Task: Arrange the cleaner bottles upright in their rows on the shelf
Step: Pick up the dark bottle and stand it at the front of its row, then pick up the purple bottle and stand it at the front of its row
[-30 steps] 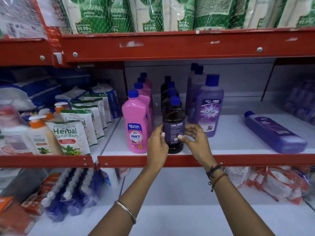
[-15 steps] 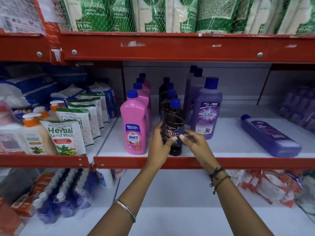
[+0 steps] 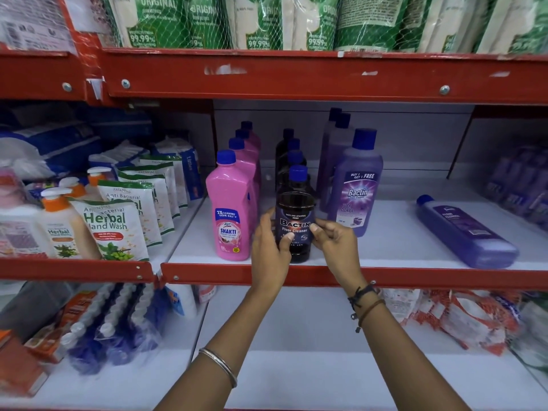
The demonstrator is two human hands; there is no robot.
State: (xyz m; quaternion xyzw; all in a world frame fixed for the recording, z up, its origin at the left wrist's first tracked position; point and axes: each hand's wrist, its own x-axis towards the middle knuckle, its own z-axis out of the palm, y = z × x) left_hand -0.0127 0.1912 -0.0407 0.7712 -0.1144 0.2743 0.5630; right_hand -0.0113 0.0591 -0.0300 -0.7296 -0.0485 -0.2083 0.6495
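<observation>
grip: left hand (image 3: 271, 247) and right hand (image 3: 335, 243) both clamped on the dark Bactin bottle (image 3: 294, 221), one palm on each side, thumbs over the lower label
bottle place: between the two hands, base down at the front edge of the shelf (image 3: 400, 247), head of the dark row (image 3: 292, 152) that runs away behind the grip
bottle axis: long axis vertical, blue cap up; label faces out toward the person, reads level
tilt: looks upright, maybe a hair off; can't tell if base sits fully flat, fingers cover the lower part
left of grip: pink Shakti bottle (image 3: 232, 212), just beside the left hand's knuckles, upright
right of grip: tall purple Bactin bottle (image 3: 357, 188), near the right hand's fingertips, upright
far right of grip: lying purple bottle (image 3: 465, 231), on its side, well apart, cap pointing back-left, long axis along the shelf; not yet stood up
risk 1: base sits close to the red front lip (image 3: 415, 277); a pull toward the person on release could tip it off the edge
risk 2: left knuckles could nudge the pink bottle sideways, since the gap is narrow
risk 3: pushing back too hard could knock the dark row behind, domino style
risk 4: smooth plastic, grip is low on the body, so it could twist and turn the label off front
task state: guess mostly done; lying bottle remains
</observation>
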